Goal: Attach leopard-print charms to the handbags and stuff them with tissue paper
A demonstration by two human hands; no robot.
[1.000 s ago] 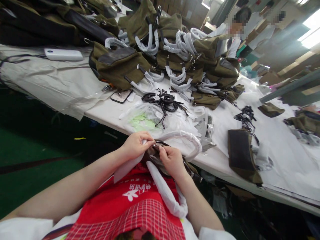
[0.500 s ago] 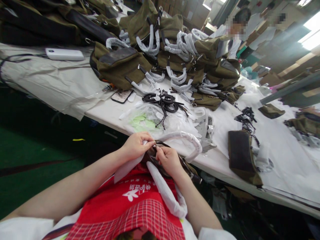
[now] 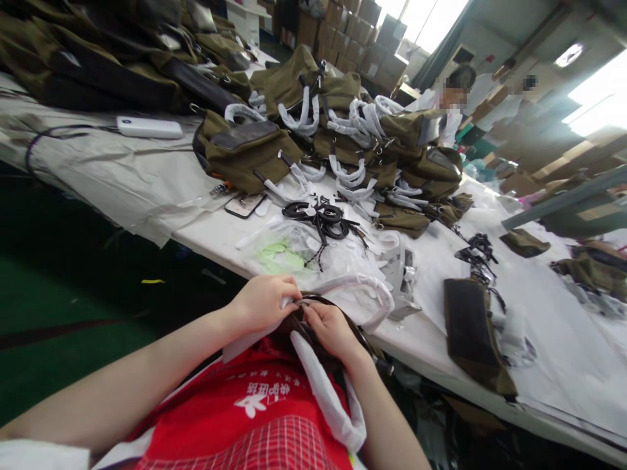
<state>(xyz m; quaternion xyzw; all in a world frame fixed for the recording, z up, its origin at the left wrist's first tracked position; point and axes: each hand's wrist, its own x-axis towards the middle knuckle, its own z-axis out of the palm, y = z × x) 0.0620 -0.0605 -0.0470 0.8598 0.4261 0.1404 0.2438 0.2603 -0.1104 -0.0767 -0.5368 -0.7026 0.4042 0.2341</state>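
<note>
Olive bag (image 3: 302,325) is held at the near edge of a long table (image 3: 210,228), in front of the wearer; its zipped mouth is turned upward, and what lies inside cannot be made out. On the table, covered in pale sheeting, olive bags (image 3: 249,156) are heaped at the far side, many with handles wrapped in white; their contents are hidden too. Farther off, brown cartons (image 3: 357,32) are stacked, their labels too small to be read.

Near, a red apron (image 3: 274,405) is printed with a white animal-shaped logo and Chinese characters; the larger ones seem to read 快驴进货, while the smaller line cannot be read. To the right, a dark-panelled bag (image 3: 467,326) is laid near the table edge. Close together, the left hand (image 3: 267,303) and the right hand (image 3: 333,329) are pinched on the held bag's zip edge; whether the zip pull is gripped cannot be told.

Just beyond, lime-green pieces (image 3: 281,256) are seen in clear plastic (image 3: 255,238). Black cords (image 3: 326,219) are coiled behind it. Smallest, a phone (image 3: 245,204) is laid to their left.
</note>
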